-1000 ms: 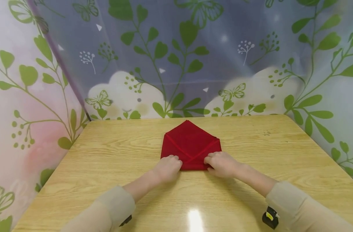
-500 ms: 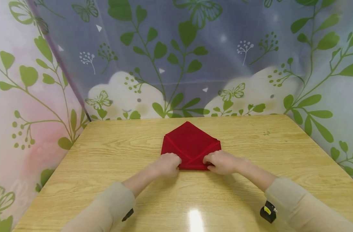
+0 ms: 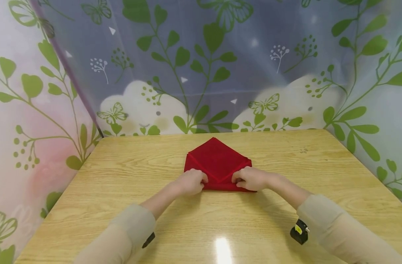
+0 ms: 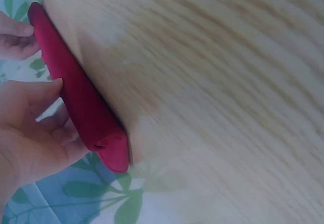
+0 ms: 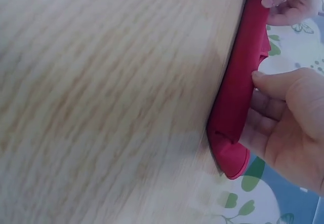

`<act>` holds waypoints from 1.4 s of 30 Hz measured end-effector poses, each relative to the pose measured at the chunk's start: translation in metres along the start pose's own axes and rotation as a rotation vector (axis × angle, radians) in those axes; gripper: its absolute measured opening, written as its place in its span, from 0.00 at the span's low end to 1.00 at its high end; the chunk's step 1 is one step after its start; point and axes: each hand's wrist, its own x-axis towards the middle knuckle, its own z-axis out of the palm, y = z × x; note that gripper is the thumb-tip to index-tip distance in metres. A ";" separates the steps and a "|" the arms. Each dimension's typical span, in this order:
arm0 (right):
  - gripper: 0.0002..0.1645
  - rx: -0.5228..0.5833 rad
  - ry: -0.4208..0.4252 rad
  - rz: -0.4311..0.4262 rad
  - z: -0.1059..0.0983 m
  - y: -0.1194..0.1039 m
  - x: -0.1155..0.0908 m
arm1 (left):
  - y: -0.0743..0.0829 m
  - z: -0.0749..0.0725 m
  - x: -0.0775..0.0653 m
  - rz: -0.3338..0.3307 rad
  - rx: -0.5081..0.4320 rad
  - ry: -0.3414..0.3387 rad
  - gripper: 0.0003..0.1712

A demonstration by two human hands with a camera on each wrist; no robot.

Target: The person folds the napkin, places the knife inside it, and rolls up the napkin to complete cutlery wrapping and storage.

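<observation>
A red cloth [image 3: 217, 157] lies folded like an envelope on the table, its pointed end away from me. Its near edge forms a thick rolled fold. My left hand [image 3: 190, 182] pinches this fold at the left, and my right hand [image 3: 252, 178] does the same at the right. In the left wrist view, the left thumb presses the near side of the red roll [image 4: 76, 92], with fingers curled behind it. From the right wrist, the right hand [image 5: 298, 117] shows its thumb on the roll [image 5: 238, 82] and its fingers partly hidden behind.
The light wood table [image 3: 121, 165] spreads out around the cloth. A leaf-patterned curtain [image 3: 201, 73] stands along the table's far edge and both sides. Dark wrist devices hang under the sleeves, the right one [image 3: 299, 231] showing a yellow patch.
Both hands have moved slightly away from me, taking the near edge of the cloth into a thicker roll. The near right corner now shows below the right hand.
</observation>
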 end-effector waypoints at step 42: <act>0.11 -0.495 0.254 0.180 0.029 -0.029 0.002 | 0.004 0.018 -0.003 0.132 0.533 0.228 0.03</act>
